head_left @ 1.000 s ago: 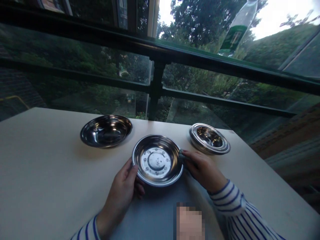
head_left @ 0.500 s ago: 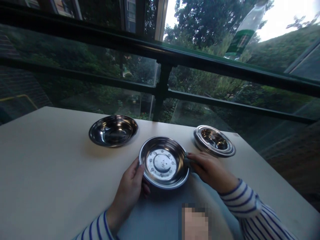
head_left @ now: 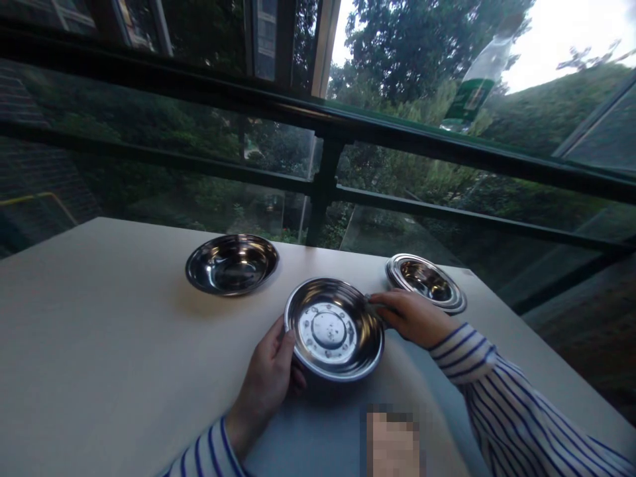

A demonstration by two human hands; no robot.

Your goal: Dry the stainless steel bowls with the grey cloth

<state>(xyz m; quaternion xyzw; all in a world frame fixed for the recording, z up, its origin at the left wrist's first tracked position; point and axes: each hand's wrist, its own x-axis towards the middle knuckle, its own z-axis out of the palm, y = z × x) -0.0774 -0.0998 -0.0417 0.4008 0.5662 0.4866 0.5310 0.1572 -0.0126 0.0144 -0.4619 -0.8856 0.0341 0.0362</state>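
A shiny steel bowl is tilted toward me above the table, its stamped ring of marks showing on the bottom. My left hand grips its left rim, thumb over the edge and fingers underneath. At the upper right rim, my right hand is closed with its fingertips against the bowl. A small greyish bit shows at those fingertips, too little to name. Behind on the left stands a wider steel bowl. Just beyond my right hand sits a stack of smaller steel bowls, partly covered by that hand.
The white table ends at a dark green railing with glass panels. On the top rail stands a clear plastic bottle with a green label. Trees and a brick wall lie beyond.
My right hand has shifted upward along the bowl's right rim. My left hand still grips the left rim. The whole view has shifted slightly.
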